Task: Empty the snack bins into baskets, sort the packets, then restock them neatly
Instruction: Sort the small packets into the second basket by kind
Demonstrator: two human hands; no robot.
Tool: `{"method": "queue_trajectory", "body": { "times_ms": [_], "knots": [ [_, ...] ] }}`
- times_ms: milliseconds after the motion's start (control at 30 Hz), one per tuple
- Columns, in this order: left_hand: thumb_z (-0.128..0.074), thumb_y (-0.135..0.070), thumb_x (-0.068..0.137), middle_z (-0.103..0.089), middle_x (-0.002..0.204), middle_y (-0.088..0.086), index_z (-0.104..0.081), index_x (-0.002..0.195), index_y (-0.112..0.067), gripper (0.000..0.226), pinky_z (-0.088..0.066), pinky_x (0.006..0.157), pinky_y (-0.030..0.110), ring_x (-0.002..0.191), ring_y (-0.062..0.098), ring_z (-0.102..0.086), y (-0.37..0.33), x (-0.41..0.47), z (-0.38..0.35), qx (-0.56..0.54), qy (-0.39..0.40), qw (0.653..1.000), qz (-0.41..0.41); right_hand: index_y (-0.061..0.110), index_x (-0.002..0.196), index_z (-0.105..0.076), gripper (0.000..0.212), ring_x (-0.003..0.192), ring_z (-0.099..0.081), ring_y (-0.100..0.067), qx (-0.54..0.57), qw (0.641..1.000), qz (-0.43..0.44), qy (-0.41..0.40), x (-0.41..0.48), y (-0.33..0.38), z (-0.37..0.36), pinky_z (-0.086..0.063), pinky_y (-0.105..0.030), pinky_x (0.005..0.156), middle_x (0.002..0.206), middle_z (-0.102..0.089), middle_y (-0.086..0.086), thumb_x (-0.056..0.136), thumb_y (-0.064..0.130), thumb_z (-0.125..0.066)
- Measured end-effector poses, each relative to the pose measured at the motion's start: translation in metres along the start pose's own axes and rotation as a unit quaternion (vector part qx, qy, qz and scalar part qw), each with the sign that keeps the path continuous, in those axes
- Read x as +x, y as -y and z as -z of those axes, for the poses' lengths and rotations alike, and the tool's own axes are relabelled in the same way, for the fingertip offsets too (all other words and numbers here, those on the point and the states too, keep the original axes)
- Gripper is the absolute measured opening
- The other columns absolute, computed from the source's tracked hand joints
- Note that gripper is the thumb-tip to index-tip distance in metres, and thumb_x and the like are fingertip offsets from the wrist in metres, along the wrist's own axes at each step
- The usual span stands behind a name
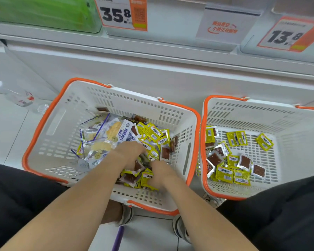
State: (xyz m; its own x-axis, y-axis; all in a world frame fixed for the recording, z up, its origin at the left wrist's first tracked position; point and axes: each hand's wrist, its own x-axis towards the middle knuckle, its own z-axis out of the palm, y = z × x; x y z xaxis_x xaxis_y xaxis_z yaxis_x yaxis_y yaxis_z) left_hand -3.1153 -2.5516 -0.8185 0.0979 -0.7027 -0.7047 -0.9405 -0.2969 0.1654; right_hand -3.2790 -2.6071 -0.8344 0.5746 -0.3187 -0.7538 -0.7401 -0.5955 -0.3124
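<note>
Both hands are down in the left basket [62,115], in the near-right part of its load, where the small yellow packets [153,133] and brown packets [165,153] are heaped. My left hand [132,154] sits farther in, fingers curled down into the heap. My right hand [158,176] is nearer me and just right of it, fingertips buried under yellow packets. I can't tell if either hand actually has a packet pinched, since the fingers are hidden. The packets lie at all angles with no common axis. The big blue-white packets [105,134] lie left of both hands. The right basket [252,113] sits just beside, already holding sorted small packets [224,175]. It lies right of the grip, so the right hand is nearer. My call: scoop smalls, lift over both rims, go right.
</note>
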Motion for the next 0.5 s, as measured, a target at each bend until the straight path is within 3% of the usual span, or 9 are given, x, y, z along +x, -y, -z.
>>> {"method": "queue_trajectory", "body": {
  "times_ms": [100,167,267,333,400,500],
  "knots": [
    [-0.085,-0.021,0.073,-0.069,0.119,-0.004,-0.065,0.129,-0.034,0.061,-0.058,0.086,0.037,0.109,0.019,-0.066,0.013,-0.014,0.009,-0.121,-0.033,0.991,0.038,0.014,0.107,-0.054,0.021,0.096,-0.065,-0.035,0.011,0.998,-0.019,-0.057,-0.008,0.000,0.021,-0.048,-0.037,0.073,0.105,-0.058,-0.010,0.088,0.014,-0.065],
    [-0.088,-0.025,0.067,-0.070,0.108,-0.007,-0.065,0.116,-0.032,0.054,-0.058,0.081,0.035,0.099,0.015,-0.068,0.024,-0.018,0.011,-0.258,-0.089,0.960,0.065,0.014,0.108,-0.056,0.020,0.104,-0.066,-0.038,0.041,0.991,-0.029,-0.126,-0.013,-0.004,0.043,-0.049,-0.038,0.076,0.111,-0.064,-0.014,0.090,0.015,-0.062],
    [-0.094,-0.044,0.054,-0.074,0.115,-0.008,-0.067,0.122,-0.024,0.076,-0.061,0.083,0.036,0.102,0.012,-0.072,0.031,-0.022,0.017,-0.482,-0.212,0.843,0.107,0.011,0.117,-0.062,0.025,0.107,-0.066,-0.039,0.140,0.959,-0.018,-0.246,-0.018,-0.009,0.078,-0.055,-0.041,0.081,0.106,-0.069,-0.015,0.094,0.022,-0.063],
    [-0.095,-0.027,0.070,-0.074,0.102,-0.011,-0.067,0.107,-0.027,0.047,-0.056,0.070,0.028,0.085,0.012,-0.071,0.020,-0.033,0.032,-0.592,-0.264,0.752,0.121,0.009,0.129,-0.061,0.036,0.118,-0.063,-0.040,0.208,0.933,-0.003,-0.294,-0.023,-0.012,0.100,-0.053,-0.043,0.093,0.121,-0.070,-0.016,0.098,0.026,-0.066],
    [-0.089,-0.014,0.080,-0.073,0.091,0.000,-0.066,0.098,-0.024,0.031,-0.048,0.061,0.030,0.069,0.020,-0.063,0.010,-0.039,0.042,-0.675,-0.258,0.682,0.114,0.006,0.137,-0.058,0.044,0.126,-0.060,-0.037,0.253,0.919,0.015,-0.301,-0.026,-0.016,0.117,-0.049,-0.043,0.102,0.133,-0.066,-0.017,0.100,0.028,-0.066],
    [-0.085,-0.011,0.083,-0.074,0.092,0.007,-0.070,0.108,-0.015,0.029,-0.054,0.067,0.037,0.074,0.023,-0.067,-0.002,-0.044,0.049,-0.750,-0.189,0.626,0.098,0.006,0.149,-0.046,0.056,0.141,-0.049,-0.030,0.342,0.897,0.023,-0.279,-0.034,-0.024,0.126,-0.042,-0.046,0.116,0.152,-0.053,-0.011,0.102,0.031,-0.065]
  ]
}}
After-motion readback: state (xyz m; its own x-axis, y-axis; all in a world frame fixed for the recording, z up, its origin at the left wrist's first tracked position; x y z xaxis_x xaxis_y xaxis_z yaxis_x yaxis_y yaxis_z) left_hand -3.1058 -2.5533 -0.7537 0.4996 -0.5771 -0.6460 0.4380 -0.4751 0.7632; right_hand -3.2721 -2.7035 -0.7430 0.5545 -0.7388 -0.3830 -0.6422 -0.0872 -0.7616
